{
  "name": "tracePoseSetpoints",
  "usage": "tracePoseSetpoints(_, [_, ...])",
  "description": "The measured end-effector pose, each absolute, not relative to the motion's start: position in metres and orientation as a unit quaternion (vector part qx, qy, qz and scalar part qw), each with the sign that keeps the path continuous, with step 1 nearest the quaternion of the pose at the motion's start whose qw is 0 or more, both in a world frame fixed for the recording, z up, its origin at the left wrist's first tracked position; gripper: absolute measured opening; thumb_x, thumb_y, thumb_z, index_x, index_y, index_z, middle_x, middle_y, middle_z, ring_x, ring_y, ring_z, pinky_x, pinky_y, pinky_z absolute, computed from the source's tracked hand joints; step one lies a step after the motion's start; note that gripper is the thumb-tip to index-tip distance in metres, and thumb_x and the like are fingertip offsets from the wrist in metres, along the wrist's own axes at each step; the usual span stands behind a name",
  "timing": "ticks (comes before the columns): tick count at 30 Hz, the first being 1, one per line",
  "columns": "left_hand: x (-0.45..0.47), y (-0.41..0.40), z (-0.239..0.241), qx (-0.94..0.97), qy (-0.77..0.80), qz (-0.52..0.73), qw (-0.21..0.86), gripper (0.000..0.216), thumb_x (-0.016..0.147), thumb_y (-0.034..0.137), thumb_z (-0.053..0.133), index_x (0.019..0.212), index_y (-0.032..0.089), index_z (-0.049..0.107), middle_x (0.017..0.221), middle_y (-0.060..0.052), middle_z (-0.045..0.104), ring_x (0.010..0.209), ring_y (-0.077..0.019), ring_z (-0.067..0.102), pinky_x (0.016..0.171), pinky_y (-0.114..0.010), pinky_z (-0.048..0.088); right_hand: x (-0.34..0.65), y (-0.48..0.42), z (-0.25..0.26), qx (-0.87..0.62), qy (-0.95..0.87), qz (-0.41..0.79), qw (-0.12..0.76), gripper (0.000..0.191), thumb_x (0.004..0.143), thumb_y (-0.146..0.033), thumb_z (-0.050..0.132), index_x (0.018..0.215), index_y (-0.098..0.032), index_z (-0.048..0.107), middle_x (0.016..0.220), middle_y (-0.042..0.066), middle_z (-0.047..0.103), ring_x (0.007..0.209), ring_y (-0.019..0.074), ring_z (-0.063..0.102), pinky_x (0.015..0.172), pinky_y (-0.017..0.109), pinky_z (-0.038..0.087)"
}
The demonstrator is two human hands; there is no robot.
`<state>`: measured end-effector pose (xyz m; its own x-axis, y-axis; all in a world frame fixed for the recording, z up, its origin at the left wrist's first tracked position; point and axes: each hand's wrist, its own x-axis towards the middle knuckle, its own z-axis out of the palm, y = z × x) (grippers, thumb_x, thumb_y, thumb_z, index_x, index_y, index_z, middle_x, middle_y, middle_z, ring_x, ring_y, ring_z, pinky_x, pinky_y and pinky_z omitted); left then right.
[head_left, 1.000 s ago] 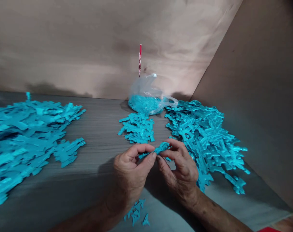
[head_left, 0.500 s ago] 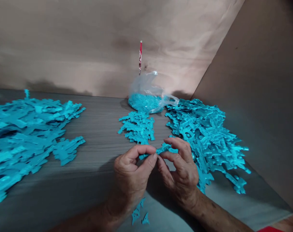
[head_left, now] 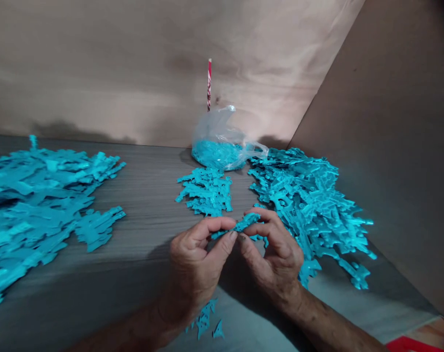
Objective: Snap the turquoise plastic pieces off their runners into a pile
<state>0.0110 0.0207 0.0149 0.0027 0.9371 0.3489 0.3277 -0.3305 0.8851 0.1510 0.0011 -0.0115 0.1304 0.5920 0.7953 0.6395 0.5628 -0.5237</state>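
Note:
Between my hands, above the table, is a small flat turquoise plastic piece (head_left: 246, 222) with an irregular outline. My left hand (head_left: 201, 256) pinches its near end between thumb and forefinger. My right hand (head_left: 275, 249) has its fingers curled around the other end, with the thumb below; fingers partly cover the piece. Under my wrists lie several small turquoise scraps (head_left: 204, 320), some with pointed corners. Just beyond my hands, a small stack of similar turquoise pieces (head_left: 207, 190) rests on the table.
A big heap of turquoise pieces (head_left: 42, 195) covers the table's left side, another heap (head_left: 309, 205) the right. At the back stands a clear plastic bag (head_left: 220, 146) of turquoise bits, with a red-and-white stick (head_left: 209, 83) rising behind it. Brown panels (head_left: 115, 63) wall the back and right.
The piece has tilted up between my fingers and shows more of its surface. My right fingers have shifted slightly along it. The whole view has moved a little.

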Motion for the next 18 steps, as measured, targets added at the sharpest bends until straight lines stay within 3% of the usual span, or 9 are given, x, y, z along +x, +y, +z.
tracePoseSetpoints(3, [0.010, 0.020, 0.017, 0.673, 0.481, 0.499, 0.256, 0.009, 0.077, 0.020, 0.069, 0.082, 0.026, 0.073, 0.070, 0.004, 0.075, 0.056, -0.0129, 0.065, 0.060, -0.023, 0.053, 0.155, 0.002, -0.013, -0.459, -0.604, 0.043, 0.650, 0.019, 0.079, -0.009, 0.062, 0.091, -0.024, 0.058, 0.103, 0.007, 0.068, 0.100, 0.0239, 0.067, 0.086, 0.043, 0.055])
tracePoseSetpoints(5, [0.008, 0.019, 0.019, 0.693, 0.465, 0.500, 0.229, 0.010, 0.077, 0.018, 0.069, 0.082, 0.026, 0.072, 0.074, 0.005, 0.076, 0.060, -0.0128, 0.067, 0.066, -0.023, 0.055, 0.158, 0.002, -0.015, -0.452, -0.582, 0.072, 0.672, 0.030, 0.079, -0.010, 0.064, 0.105, -0.024, 0.059, 0.109, 0.008, 0.068, 0.099, 0.0235, 0.068, 0.084, 0.042, 0.056])
tracePoseSetpoints(8, [0.007, 0.018, 0.020, 0.712, 0.438, 0.509, 0.208, 0.011, 0.078, 0.015, 0.067, 0.082, 0.025, 0.072, 0.081, 0.004, 0.078, 0.067, -0.0130, 0.071, 0.074, -0.023, 0.056, 0.162, 0.001, -0.018, -0.466, -0.610, 0.086, 0.635, 0.041, 0.079, -0.013, 0.067, 0.118, -0.024, 0.060, 0.104, 0.008, 0.071, 0.093, 0.0225, 0.070, 0.081, 0.039, 0.057])
tracePoseSetpoints(11, [0.006, 0.017, 0.020, 0.705, 0.443, 0.509, 0.217, 0.014, 0.076, 0.015, 0.068, 0.083, 0.026, 0.072, 0.082, 0.004, 0.078, 0.072, -0.0147, 0.072, 0.078, -0.025, 0.057, 0.164, -0.001, -0.019, -0.492, -0.622, 0.087, 0.603, 0.036, 0.079, -0.016, 0.070, 0.114, -0.025, 0.065, 0.098, 0.005, 0.074, 0.086, 0.0214, 0.070, 0.077, 0.037, 0.057])
tracePoseSetpoints(15, [0.009, 0.020, 0.015, 0.656, 0.469, 0.502, 0.312, 0.017, 0.072, 0.016, 0.068, 0.086, 0.025, 0.074, 0.082, 0.001, 0.078, 0.076, -0.0180, 0.072, 0.073, -0.027, 0.058, 0.163, 0.002, -0.017, -0.503, -0.586, 0.163, 0.614, 0.035, 0.077, -0.015, 0.070, 0.110, -0.026, 0.068, 0.092, 0.002, 0.074, 0.076, 0.0169, 0.068, 0.069, 0.032, 0.056])
tracePoseSetpoints(18, [0.013, 0.026, 0.012, 0.576, 0.476, 0.485, 0.455, 0.023, 0.067, 0.017, 0.070, 0.089, 0.020, 0.074, 0.069, 0.000, 0.074, 0.061, -0.0150, 0.067, 0.056, -0.023, 0.052, 0.161, 0.008, -0.012, -0.495, -0.522, 0.280, 0.636, 0.030, 0.072, -0.013, 0.071, 0.101, -0.024, 0.070, 0.081, 0.000, 0.073, 0.063, 0.0132, 0.064, 0.056, 0.025, 0.053])
